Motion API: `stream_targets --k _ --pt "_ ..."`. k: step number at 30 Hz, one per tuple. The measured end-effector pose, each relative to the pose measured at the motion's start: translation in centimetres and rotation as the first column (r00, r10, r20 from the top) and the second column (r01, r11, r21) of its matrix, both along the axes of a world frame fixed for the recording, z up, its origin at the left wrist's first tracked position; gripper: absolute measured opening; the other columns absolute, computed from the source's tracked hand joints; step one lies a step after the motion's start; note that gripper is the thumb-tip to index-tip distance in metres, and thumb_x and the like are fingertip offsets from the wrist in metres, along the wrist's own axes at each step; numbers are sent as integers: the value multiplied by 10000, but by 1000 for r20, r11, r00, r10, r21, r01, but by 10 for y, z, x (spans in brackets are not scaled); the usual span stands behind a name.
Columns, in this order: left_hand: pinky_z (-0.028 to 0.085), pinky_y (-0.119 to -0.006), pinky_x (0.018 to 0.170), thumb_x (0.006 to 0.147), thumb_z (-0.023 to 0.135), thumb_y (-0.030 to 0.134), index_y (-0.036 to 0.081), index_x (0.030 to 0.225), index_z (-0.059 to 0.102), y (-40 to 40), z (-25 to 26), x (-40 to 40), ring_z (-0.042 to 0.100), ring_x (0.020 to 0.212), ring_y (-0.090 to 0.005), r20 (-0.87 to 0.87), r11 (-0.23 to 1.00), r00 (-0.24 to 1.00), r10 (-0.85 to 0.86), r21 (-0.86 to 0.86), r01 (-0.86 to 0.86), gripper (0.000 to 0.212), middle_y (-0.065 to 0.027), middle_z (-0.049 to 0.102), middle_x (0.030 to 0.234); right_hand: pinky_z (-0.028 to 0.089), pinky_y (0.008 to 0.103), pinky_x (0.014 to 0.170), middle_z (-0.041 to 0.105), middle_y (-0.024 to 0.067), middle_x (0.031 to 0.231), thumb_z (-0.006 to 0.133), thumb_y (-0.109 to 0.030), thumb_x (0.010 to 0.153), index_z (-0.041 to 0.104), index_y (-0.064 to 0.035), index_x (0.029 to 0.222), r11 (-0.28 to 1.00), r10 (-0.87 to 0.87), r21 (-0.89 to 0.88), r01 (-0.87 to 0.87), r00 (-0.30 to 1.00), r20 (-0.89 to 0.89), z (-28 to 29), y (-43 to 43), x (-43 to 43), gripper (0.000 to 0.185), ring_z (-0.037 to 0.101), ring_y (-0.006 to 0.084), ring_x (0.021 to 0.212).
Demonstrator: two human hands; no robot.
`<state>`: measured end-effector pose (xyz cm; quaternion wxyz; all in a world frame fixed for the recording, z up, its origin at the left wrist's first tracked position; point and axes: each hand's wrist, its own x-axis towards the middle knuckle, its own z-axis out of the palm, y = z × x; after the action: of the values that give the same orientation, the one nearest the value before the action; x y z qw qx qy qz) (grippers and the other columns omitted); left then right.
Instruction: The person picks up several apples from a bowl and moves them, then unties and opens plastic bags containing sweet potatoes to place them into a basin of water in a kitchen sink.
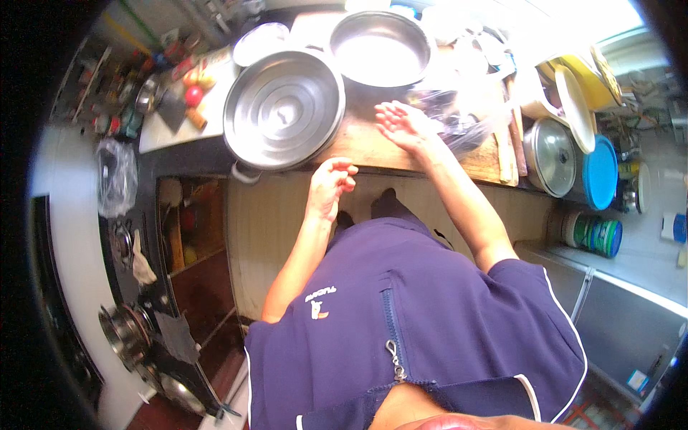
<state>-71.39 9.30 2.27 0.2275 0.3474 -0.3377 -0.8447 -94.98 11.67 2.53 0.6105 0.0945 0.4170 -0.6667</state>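
Observation:
My left hand (329, 185), empty with fingers loosely curled, hovers at the counter's front edge, just below the right rim of a large steel basin (282, 110). Over the wooden board (357, 142) my right hand (402, 126) is raised palm up, fingers apart and holding nothing. It is beside a clear plastic bag (462, 121) with dark contents that I cannot make out. Behind the hands stands a round metal pan (380, 48), its inside bright with glare.
A white cutting board (156, 137) at the left bears a red tomato-like item (194, 96) and a broad knife blade (170, 111). At the right are wooden sticks (502, 153), a glass-lidded pot (552, 156) and a blue lid (600, 172). Pots (126, 333) stand at the lower left.

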Motion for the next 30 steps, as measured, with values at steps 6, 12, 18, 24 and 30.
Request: stream_targets --k 6,12,18,24,30 --pt "488 -251 607 766 496 17 13 998 529 -1 -6 -10 571 647 -130 12 999 999 45 28 -45 235 -94 600 873 430 417 802 539 143 1080 516 -268 858 451 -75 1073 967 -180 184 176 984 7 -38 -59 -19 297 532 247 836" --pt "495 -261 609 763 496 24 7 1004 525 2 -15 1 572 647 -136 34 992 993 110 66 -112 244 -101 596 875 359 454 898 421 130 1219 512 -285 852 397 -93 1183 926 -303 227 301 953 -26 -40 -81 -15 399 448 299 1025" --pt "492 -263 600 765 497 27 11 997 527 -3 -17 15 570 643 -139 57 982 985 163 92 -168 234 -99 592 865 304 480 974 408 89 1227 521 -251 853 406 -87 1219 891 -386 196 408 911 -141 -40 -85 -15 417 435 310 1064" --pt "494 -268 605 760 507 31 12 991 534 -7 -22 23 572 646 -146 37 986 991 125 107 -129 233 -101 592 873 384 458 896 494 105 1101 533 -177 840 489 -47 1120 858 -423 172 485 855 -299 -18 -84 -20 312 494 289 966" --pt "495 -259 606 761 512 23 6 992 529 -13 -30 22 574 644 -144 -15 991 999 29 135 -26 232 -106 592 872 449 419 768 566 89 906 530 -77 822 519 -20 999 860 -447 49 507 797 -406 0 -70 -29 187 553 238 814"
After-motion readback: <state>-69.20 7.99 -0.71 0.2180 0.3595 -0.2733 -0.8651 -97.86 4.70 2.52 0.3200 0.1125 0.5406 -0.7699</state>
